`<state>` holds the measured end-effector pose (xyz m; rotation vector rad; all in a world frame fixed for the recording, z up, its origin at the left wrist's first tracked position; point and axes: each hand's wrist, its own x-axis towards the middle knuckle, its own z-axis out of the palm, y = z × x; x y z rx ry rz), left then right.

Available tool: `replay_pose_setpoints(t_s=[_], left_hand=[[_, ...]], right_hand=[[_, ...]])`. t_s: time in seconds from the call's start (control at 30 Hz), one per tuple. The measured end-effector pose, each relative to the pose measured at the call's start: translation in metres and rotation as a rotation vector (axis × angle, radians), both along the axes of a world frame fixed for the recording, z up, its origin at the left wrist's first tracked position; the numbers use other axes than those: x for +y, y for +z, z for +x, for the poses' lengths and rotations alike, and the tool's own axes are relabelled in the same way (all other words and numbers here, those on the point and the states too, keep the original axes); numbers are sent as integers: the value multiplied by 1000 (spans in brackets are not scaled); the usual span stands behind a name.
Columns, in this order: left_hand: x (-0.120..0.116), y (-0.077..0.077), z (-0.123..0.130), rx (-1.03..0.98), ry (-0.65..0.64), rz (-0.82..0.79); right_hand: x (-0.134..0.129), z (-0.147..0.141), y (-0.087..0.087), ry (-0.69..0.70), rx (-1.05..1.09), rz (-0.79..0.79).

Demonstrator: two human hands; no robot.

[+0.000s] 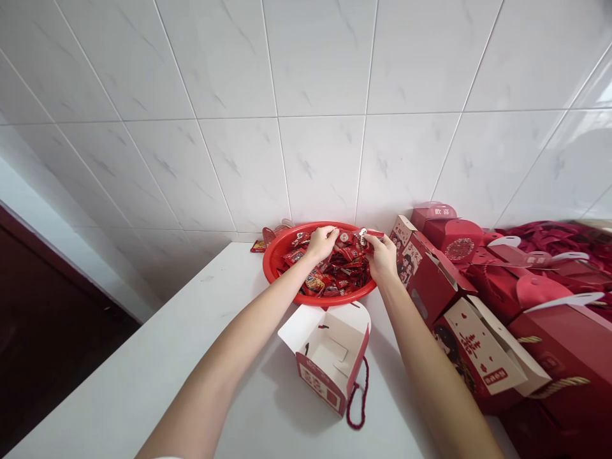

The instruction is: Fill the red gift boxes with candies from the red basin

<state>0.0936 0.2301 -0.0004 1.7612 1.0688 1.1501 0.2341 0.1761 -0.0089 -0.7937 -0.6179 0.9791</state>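
A round red plastic basket (268, 273) holds a heap of small wrapped sweets (329, 280), mostly in red wrappers. Over its middle, my left hand (324, 243) has thumb and fingers pinched together; whatever may be between them is too small to make out. At the basket's right rim, my right hand (384, 260) grips small red-and-white wrapped sweets (366, 238). In front of the basket stands an open gift box (319, 373), red and cream outside and white inside, with flaps spread and a dark red cord handle (356, 408) hanging at its right side. No sweets show inside it.
Several red and cream gift boxes (485, 344) crowd the right side of the white table (205, 338), some with gold cord handles. Behind them lies a heap of dark red material (549, 239). A few packets (259, 246) lie left of the basket. A tiled wall (320, 159) borders the back.
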Motion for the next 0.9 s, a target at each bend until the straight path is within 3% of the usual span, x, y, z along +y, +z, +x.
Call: replay_pose_setpoints(t_s=[0.23,0.4,0.47,0.67,0.77,0.9], left_hand=[[-11,9,3,-218,-214,-165],[-8,9,3,-224,-325,-358],[-6,3,4,-84,-304,-297],[-11,-14,13,698,-284,194],[-12,-14,22,830,-224,205],[-6,-14,31,856,-201,186]], right_hand=[[0,-3,0,-54,-36,-15],[3,0,-2,-106,25,49],[5,1,-4,-143,51,69],[10,3,-7,-222,113,89],[8,1,-5,-221,159,108],[5,-2,-1,-203,188,108]])
